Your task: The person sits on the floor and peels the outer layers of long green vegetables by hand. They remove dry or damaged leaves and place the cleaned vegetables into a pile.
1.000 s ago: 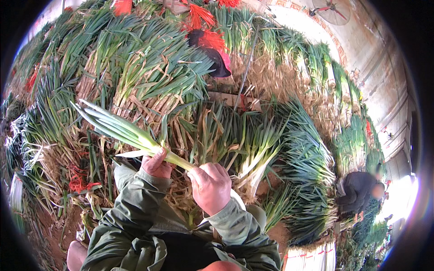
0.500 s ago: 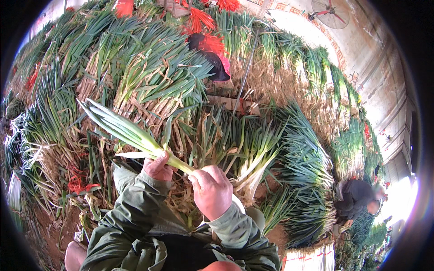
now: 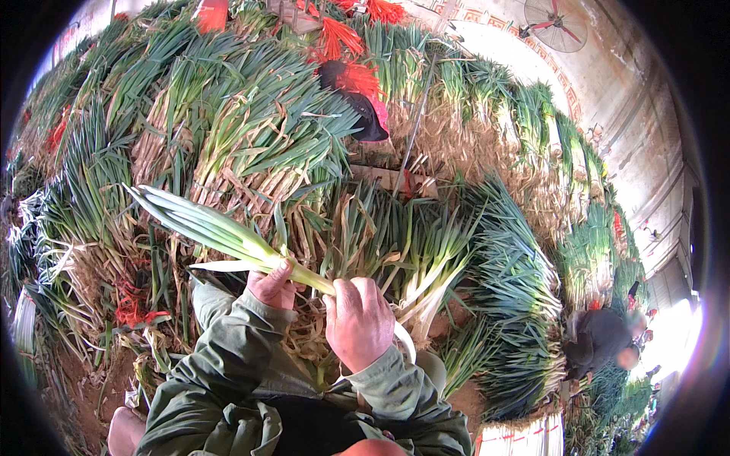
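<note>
A large green onion lies slantwise across the space in front of me, its green leaves toward the left and its pale stalk toward the right. My left hand is closed around the stalk just below where the leaves fan out. Further along the stalk, my right hand is closed with thumb and fingers on its pale end, which it covers. One light leaf sticks out apart from the others near my left hand. A curved white strip shows beside my right wrist; I cannot tell what it is.
Heaped green onions fill the far left, and more lie stacked on the right. Red ties lie at the left. Beyond my hands are a wooden board and a black-and-pink item. A person bends at the far right.
Both hands and the green onion have shifted slightly to the right, and its leaf tips sit a little lower. The grip of each hand looks the same.
</note>
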A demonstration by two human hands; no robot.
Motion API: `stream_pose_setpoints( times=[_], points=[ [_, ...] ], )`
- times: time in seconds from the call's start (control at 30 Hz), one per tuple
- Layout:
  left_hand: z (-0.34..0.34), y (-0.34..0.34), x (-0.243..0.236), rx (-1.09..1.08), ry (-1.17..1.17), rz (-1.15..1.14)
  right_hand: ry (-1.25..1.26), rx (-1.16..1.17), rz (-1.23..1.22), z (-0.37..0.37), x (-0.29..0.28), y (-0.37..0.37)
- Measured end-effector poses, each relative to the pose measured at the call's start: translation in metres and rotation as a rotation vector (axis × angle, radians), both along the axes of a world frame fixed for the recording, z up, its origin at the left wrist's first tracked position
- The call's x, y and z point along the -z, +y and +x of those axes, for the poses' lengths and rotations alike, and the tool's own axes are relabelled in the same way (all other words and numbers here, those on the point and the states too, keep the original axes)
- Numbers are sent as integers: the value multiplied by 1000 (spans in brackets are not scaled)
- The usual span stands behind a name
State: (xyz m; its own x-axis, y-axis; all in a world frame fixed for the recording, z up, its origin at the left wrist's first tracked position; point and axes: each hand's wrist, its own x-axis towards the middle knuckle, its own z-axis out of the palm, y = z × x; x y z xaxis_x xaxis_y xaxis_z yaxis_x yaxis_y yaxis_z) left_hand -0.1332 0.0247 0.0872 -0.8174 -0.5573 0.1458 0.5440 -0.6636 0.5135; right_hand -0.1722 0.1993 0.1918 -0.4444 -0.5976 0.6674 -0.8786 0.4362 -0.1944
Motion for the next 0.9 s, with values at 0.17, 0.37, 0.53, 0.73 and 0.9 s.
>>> stream_pose_setpoints(
  times=[0.17, 0.37, 0.53, 0.73, 0.9],
  points=[
    [0, 4, -6, -9, -9, -15, 27, 8, -8, 1, 2, 2],
    [1, 8, -13, -26, -8, -39, 59, 35, -13, 1, 5, 0],
    [1, 11, -12, -31, -10, -13, 48, 36, 44, 0, 1, 1],
    [-1, 8, -8, -43, -21, 61, 26, -82, 90, -4, 5, 2],
    [-6, 0, -7, -116, -2, 99, 45, 14, -19, -24, 12, 35]
  ],
)
